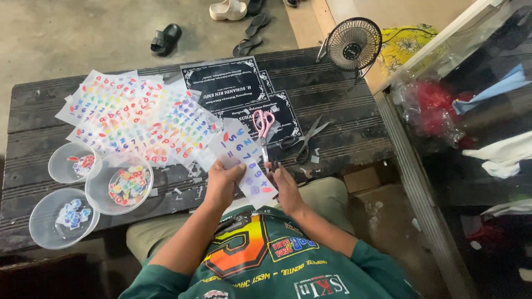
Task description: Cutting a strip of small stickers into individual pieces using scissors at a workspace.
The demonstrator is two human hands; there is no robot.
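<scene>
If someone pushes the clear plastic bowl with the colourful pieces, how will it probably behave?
The clear bowl looks thin and holds only small cut pieces, so it is probably light and would slide easily on the dark bench. It is wide and low, so tipping seems unlikely. Its thin wall may flex if squeezed.

Two black rectangular cards [224, 80] with white ornate borders lay overlapping on the dark bench, the lower card [277, 113] beneath pink scissors [264, 128], beside colourful sticker sheets [138, 119].

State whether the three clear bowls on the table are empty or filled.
Partly filled: each clear bowl holds a small heap of coloured cut-outs, leaving bare plastic around it.
</scene>
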